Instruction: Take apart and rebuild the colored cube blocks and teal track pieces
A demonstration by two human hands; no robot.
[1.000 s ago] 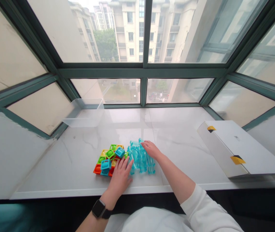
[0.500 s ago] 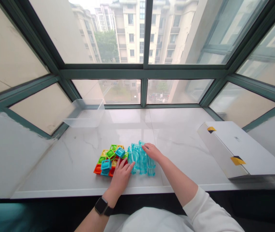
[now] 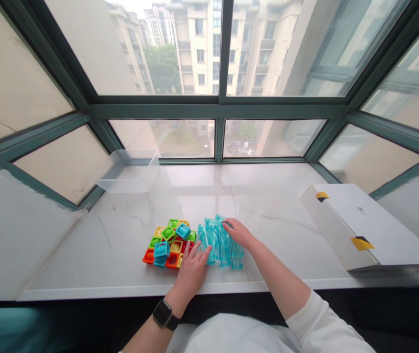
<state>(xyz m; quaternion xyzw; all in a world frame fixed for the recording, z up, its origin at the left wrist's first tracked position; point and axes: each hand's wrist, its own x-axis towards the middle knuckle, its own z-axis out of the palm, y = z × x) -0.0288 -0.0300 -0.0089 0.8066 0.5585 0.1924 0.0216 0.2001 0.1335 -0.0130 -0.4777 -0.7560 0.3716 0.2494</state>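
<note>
Hands (image 3: 192, 267) loosely open, fingertips touching translucent blue pieces (image 3: 225, 249), colourful blocks (image 3: 161, 249) alongside.

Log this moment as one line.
left hand: between coloured blocks and turquoise pieces | right hand: at turquoise pieces' far right | clear bin: back left | white box: right

Coloured blocks (image 3: 169, 234): a red, yellow, green and blue cluster toward the near edge of your sill (image 3: 275, 206), some stacked on others.
Clear blue pieces (image 3: 224, 247): a row just right of the cluster.
Your left hand (image 3: 193, 267): fingers spread where blocks and row meet.
Your right hand (image 3: 239, 232): fingertips at the row's far end.
Clear bin (image 3: 126, 186): far left corner.
White box (image 3: 375, 220): right end.
</note>
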